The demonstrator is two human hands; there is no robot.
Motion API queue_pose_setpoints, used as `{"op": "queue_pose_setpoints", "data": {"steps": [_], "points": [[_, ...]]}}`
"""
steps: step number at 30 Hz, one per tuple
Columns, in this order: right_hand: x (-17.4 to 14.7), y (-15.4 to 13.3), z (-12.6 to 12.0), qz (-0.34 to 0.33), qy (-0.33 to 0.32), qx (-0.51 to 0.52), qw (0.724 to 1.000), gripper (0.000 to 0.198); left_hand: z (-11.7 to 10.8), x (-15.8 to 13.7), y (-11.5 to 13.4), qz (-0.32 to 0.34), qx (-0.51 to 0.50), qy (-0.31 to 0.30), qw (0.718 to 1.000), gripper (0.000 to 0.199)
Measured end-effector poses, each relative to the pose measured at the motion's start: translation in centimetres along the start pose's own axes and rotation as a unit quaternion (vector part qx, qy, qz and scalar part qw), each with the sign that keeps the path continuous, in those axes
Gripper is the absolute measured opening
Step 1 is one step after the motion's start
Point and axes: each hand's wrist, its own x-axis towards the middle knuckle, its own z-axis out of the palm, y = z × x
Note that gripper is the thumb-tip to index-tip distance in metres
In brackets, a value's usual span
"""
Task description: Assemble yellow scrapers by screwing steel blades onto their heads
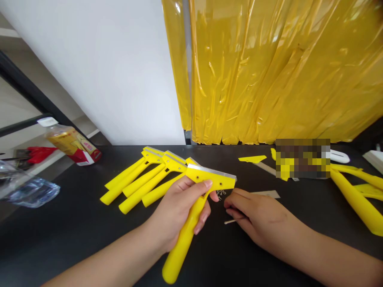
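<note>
Left hand (179, 201): I've got fingers wrapped round a yellow scraper (187, 239), thumb on its head, held over the black table (89, 243), metal edge up. Right hand (254, 209): curled low around a thin rod (231, 221); can't tell if the fingertips pinch anything. Small metal fasteners (220, 193) lie just beyond, between hands. Other scrapers (143, 191) at left. Two dark spots on the head look like bare holes. My read: fastening step; next move calls for lining a fastener up, left grip steady.
</note>
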Motion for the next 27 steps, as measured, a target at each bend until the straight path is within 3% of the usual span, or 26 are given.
{"op": "queue_pose_setpoints", "data": {"steps": [5, 8, 9, 11, 14, 17, 20, 27], "points": [[0.2, -0.1, -0.6, 0.034, -0.019, 0.025, 0.999, 0.017, 0.1, -0.1, 0.1, 0.011, -0.018, 0.003, 1.0, 0.028], [0.6, -0.6, -1.6, 0.12, -0.005, 0.204, 0.972, 0.011, 0.0, -0.1, 0.2, 0.013, -0.02, 0.004, 1.0, 0.029], [0.7, -0.8, -2.0, 0.16, -0.001, 0.299, 0.941, 0.014, 0.0, -0.2, 0.1, 0.009, -0.02, -0.003, 1.0, 0.03], [0.7, -1.3, -2.7, 0.229, 0.002, 0.486, 0.844, 0.022, 0.1, -0.4, -0.1, -0.01, -0.016, -0.032, 0.999, 0.035], [0.3, -2.0, -3.1, 0.26, -0.009, 0.664, 0.701, 0.024, 0.6, -0.7, -0.4, -0.043, -0.021, -0.085, 0.995, 0.035], [0.0, -2.1, -2.8, 0.254, -0.039, 0.735, 0.628, 0.022, 1.0, -1.0, -0.6, -0.051, -0.043, -0.105, 0.992, 0.029], [-0.1, -1.8, -2.7, 0.235, -0.041, 0.759, 0.606, 0.022, 0.8, -0.8, -0.5, -0.032, -0.031, -0.089, 0.995, 0.032], [-0.3, -1.5, -3.4, 0.207, -0.03, 0.759, 0.616, 0.031, -0.3, -0.3, 0.1, -0.014, 0.018, -0.082, 0.996, 0.039]]}}
